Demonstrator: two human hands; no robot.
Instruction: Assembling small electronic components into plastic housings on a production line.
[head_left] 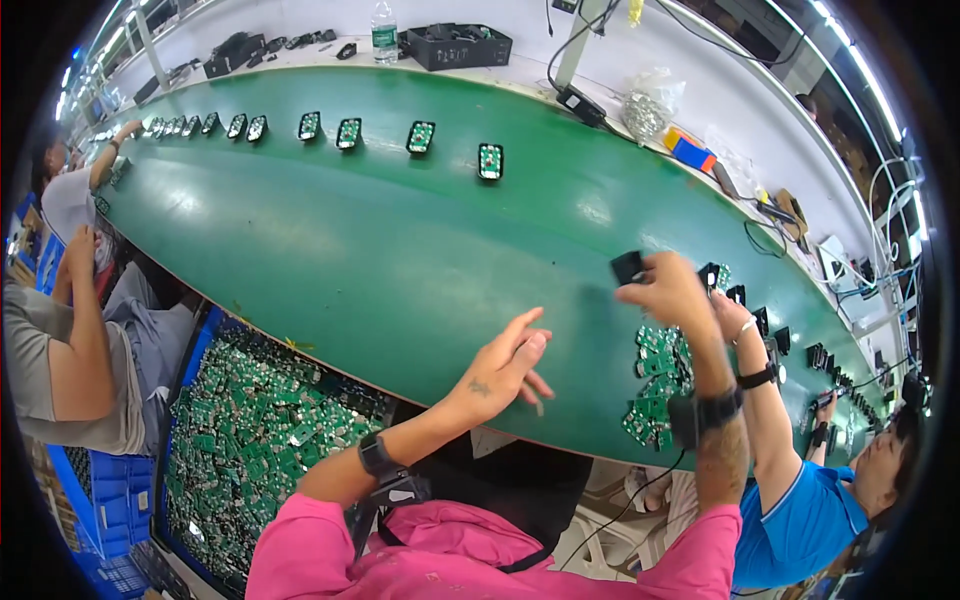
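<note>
Green and smooth, the long counter (400, 210) makes dark parts easy to pick out, which may be why they lie straight on it. Pinched between the thumb and fingers of the right hand (672, 288), a black housing (627, 267) is to the right of the counter's middle, apparently raised just clear of the surface, with a shadow beneath; it is blurred, so whether a board sits inside cannot be told. Gripping it near one edge seems to leave its far side uncovered. The left hand (502, 368) is empty, its fingers loosely spread above the near edge, which leaves it free. Loose green circuit boards (655, 375) lie heaped beside the right forearm, presumably there because that hand can reach them easily. Across the counter, housings with boards in them (490, 161) stand in a line, boards showing and the nearer ones well apart, probably so that each can be seen and taken singly; the line leads to a co-worker's hand (128, 131) at the far left. Below the near edge, a bin (208, 326) holds many more boards, likely to spare the working surface.
</note>
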